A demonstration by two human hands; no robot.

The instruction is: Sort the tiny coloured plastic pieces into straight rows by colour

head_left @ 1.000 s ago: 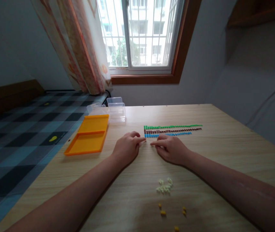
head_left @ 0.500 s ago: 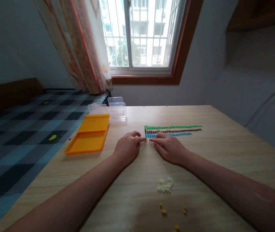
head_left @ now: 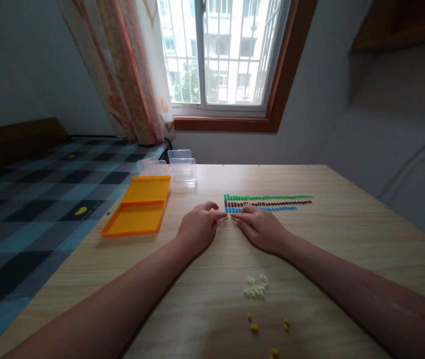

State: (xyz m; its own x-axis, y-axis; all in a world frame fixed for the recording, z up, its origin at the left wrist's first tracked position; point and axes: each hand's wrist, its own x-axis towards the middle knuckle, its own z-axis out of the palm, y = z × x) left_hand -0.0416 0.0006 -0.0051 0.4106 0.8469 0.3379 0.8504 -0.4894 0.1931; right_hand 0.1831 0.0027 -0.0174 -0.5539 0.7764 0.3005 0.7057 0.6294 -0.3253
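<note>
My left hand rests on the table, its index finger stretched to the right and its other fingers partly curled. Opposite it, my right hand points its index finger left, with the fingers below it apart. The two index fingertips nearly meet at a tiny pale block, mostly hidden between them. Just beyond lie three rows of tiny blocks: a green row, a brown row and a blue row. My right hand covers part of the blue row. Nearer me is a loose pile of cream blocks.
Several yellow blocks lie scattered near the front of the wooden table. An opened orange case stands at the left, with clear plastic boxes behind it. A bed with a checked cover adjoins the table's left side.
The fingertips have drawn slightly closer around the tiny pale block. The view has shifted a little; the rows, pile and case stay in place.
</note>
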